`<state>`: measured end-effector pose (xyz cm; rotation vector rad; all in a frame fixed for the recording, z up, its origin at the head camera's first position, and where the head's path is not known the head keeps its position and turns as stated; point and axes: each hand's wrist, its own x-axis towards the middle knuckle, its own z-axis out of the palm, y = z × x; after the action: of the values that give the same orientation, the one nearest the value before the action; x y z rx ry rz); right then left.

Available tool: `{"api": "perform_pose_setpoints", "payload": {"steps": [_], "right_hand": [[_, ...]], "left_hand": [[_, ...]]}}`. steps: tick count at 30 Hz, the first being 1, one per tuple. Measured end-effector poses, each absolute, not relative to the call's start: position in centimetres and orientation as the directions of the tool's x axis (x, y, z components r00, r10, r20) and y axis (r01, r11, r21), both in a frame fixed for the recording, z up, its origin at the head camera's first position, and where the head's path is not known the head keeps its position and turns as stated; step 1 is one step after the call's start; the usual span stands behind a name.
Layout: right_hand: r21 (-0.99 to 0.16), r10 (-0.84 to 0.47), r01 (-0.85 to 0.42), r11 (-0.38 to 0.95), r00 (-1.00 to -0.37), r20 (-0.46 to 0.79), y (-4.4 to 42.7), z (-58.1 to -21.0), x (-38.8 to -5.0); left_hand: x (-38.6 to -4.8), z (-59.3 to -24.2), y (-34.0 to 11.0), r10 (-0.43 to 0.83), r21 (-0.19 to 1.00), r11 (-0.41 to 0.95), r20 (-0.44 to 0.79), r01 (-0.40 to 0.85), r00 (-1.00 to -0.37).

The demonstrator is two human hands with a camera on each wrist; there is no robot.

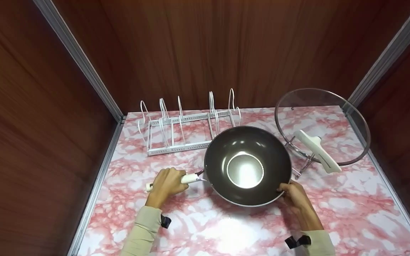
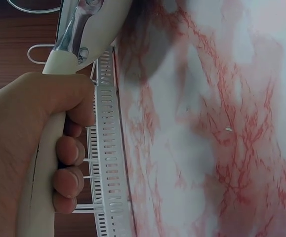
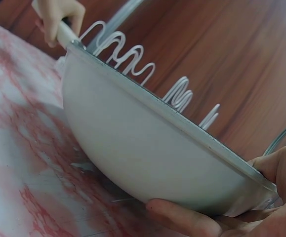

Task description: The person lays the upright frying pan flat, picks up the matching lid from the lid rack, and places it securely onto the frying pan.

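Note:
A wok (image 1: 247, 167) with a dark inside and a pale outer wall (image 3: 133, 133) is held between both hands, above the marbled tabletop. My left hand (image 1: 168, 183) grips its cream handle (image 1: 189, 178), with the fingers wrapped round it in the left wrist view. On the wok's near right side my right hand (image 1: 295, 195) pinches the rim, thumb over the edge and fingers under the outer wall. Behind the wok stands a white wire rack (image 1: 180, 146) with several upright loops, partly covered by the wok's rim.
At the right a glass lid (image 1: 336, 117) with a cream handle (image 1: 317, 151) leans upright on a metal wire stand (image 1: 306, 163). Brown wood-grain panels (image 1: 198, 53) and grey metal posts (image 1: 84, 64) enclose the red-and-white tabletop (image 1: 340, 213) at the back and sides.

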<state>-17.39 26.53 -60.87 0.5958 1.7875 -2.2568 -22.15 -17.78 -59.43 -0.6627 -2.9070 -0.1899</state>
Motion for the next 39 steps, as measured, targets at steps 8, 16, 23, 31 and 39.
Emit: {"api": "perform_pose_setpoints", "payload": {"steps": [8, 16, 23, 31, 39], "right_hand": [[-0.861, 0.056, 0.419, -0.289, -0.89, -0.452, 26.4, -61.1, -17.3], [-0.843, 0.049, 0.434, -0.318, -0.88, -0.472, 26.2, -61.7, -17.2], [-0.852, 0.047, 0.441, -0.282, -0.88, -0.472, 26.2, -62.0, -17.3], [-0.863, 0.05, 0.481, -0.155, -0.869, -0.493, 26.5, -62.4, -17.3], [-0.852, 0.05, 0.485, -0.196, -0.863, -0.503, 26.5, -62.7, -17.3]], "left_hand": [[-22.4, -59.7, -18.0, 0.424, 0.078, 0.894, 0.166, 0.441, -0.89], [-22.6, -59.9, -18.0, 0.421, 0.093, 0.896, 0.126, 0.433, -0.898], [-22.8, -59.9, -18.0, 0.419, 0.103, 0.897, 0.108, 0.429, -0.902], [-22.9, -60.1, -18.0, 0.417, 0.119, 0.896, 0.106, 0.428, -0.903], [-23.3, -60.4, -18.1, 0.413, 0.128, 0.897, 0.101, 0.423, -0.905]]}}
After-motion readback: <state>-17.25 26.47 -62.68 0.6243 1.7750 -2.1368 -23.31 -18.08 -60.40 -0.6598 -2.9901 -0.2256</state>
